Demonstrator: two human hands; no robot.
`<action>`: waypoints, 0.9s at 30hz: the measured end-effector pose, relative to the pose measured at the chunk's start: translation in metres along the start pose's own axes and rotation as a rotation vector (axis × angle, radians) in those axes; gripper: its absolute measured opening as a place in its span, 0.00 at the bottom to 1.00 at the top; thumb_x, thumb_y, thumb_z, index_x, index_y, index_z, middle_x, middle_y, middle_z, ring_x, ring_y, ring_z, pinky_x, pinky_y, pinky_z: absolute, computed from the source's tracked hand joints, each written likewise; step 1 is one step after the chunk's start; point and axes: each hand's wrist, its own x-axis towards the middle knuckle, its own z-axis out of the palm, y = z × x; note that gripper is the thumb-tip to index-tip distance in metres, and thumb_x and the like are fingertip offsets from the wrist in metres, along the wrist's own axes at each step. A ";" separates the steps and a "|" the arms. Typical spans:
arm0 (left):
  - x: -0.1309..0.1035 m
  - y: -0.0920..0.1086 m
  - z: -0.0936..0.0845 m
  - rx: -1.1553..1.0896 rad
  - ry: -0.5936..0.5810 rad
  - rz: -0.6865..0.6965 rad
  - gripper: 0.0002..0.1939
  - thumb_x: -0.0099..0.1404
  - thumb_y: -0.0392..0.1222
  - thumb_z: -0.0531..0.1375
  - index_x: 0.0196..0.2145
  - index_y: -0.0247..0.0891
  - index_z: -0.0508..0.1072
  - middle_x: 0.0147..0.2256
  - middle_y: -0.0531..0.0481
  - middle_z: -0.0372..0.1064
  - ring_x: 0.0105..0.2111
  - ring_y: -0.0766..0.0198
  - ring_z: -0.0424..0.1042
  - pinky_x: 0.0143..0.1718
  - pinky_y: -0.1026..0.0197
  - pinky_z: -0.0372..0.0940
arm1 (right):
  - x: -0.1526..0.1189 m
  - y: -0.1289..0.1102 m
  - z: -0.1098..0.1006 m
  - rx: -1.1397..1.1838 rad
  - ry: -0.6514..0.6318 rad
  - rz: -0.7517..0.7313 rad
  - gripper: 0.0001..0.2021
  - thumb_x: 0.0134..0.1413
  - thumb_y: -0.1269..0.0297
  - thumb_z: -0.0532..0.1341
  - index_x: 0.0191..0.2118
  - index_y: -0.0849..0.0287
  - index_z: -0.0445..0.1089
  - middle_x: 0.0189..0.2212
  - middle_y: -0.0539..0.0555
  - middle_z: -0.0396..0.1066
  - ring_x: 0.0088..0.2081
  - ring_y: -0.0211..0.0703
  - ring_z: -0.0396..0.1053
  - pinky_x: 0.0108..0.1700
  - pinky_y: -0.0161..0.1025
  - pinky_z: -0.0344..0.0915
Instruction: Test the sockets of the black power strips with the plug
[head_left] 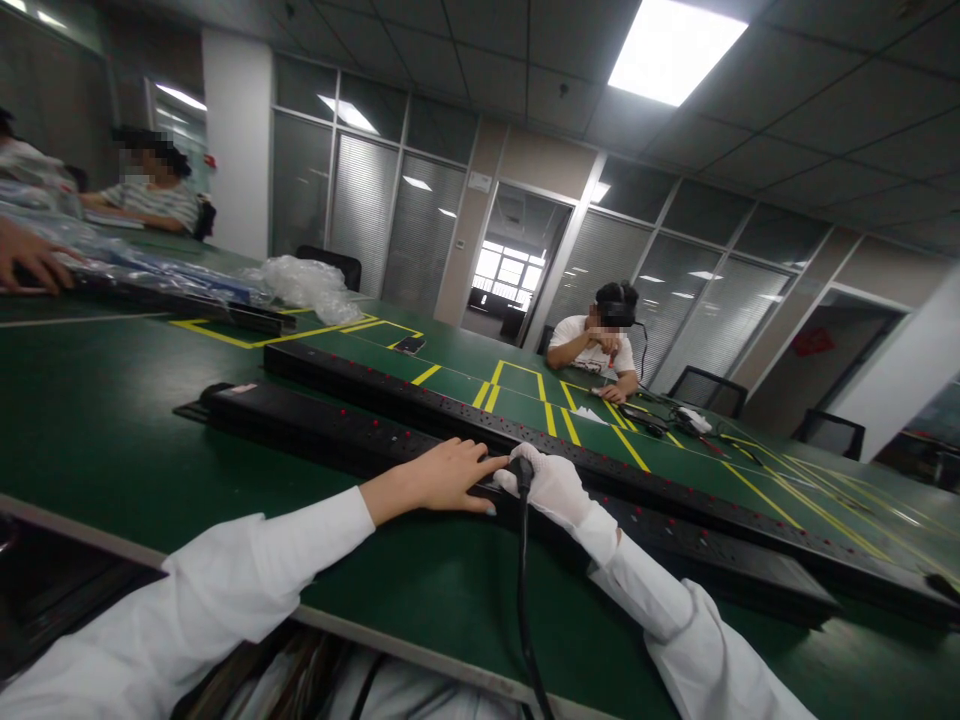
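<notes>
Clear, crinkled plastic film (97, 255) lay along the far left of the smooth green tabletop (150, 400), a co-worker's hand (30, 262) at its edge and a person in a striped shirt (154, 205) seated beyond. A cloudy heap of plastic (307, 288) bunched up next to it, and a flat dark rectangular object (410, 345) sat just right of that, among straight yellow lines (630, 448). Two long black bars lay side by side, slanting across the table, slim and straight-edged, studded with small red dots. The wearer's left hand (442, 477), bare below a white cuff, lay across the nearer bar (322, 420), fingers loosely stretched and thumb held apart, clasping nothing that I could see. Just right of its fingertips, a chunky black plug (521, 470) stood over that same bar, its smooth cable (523, 590) running down past the table edge. The right hand (553, 485), in a white cloth glove, had its fingers closed around the plug; I could not tell whether it sat in a socket. Farther right, a person in white (581, 345) sat across the table, near dark mesh chairs (705, 390).
</notes>
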 end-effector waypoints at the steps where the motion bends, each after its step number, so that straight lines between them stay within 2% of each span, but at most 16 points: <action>1: 0.000 0.000 0.000 -0.003 -0.003 -0.002 0.35 0.57 0.62 0.46 0.57 0.41 0.49 0.46 0.42 0.61 0.41 0.55 0.64 0.41 0.57 0.54 | -0.001 -0.001 0.000 -0.010 0.006 -0.007 0.18 0.49 0.47 0.51 0.37 0.54 0.65 0.22 0.48 0.69 0.24 0.36 0.65 0.26 0.30 0.52; 16: 0.000 0.000 0.001 -0.002 -0.007 -0.007 0.35 0.57 0.63 0.47 0.57 0.42 0.49 0.46 0.42 0.61 0.41 0.55 0.64 0.40 0.58 0.55 | -0.001 -0.004 -0.002 -0.022 0.004 0.002 0.17 0.48 0.47 0.52 0.37 0.54 0.66 0.23 0.49 0.69 0.25 0.37 0.66 0.27 0.30 0.53; 24: 0.000 -0.001 0.002 0.004 -0.003 -0.004 0.36 0.57 0.63 0.46 0.58 0.43 0.47 0.45 0.42 0.61 0.41 0.53 0.64 0.41 0.56 0.55 | 0.003 0.005 -0.002 0.097 -0.061 0.033 0.15 0.48 0.48 0.52 0.36 0.52 0.66 0.23 0.47 0.69 0.25 0.35 0.66 0.27 0.29 0.54; 27: 0.000 -0.001 0.002 0.004 0.001 -0.001 0.35 0.57 0.63 0.46 0.58 0.43 0.47 0.45 0.42 0.62 0.42 0.53 0.64 0.41 0.56 0.55 | 0.002 0.005 -0.001 0.080 -0.043 0.018 0.15 0.49 0.48 0.52 0.36 0.52 0.66 0.23 0.47 0.69 0.26 0.36 0.66 0.27 0.30 0.54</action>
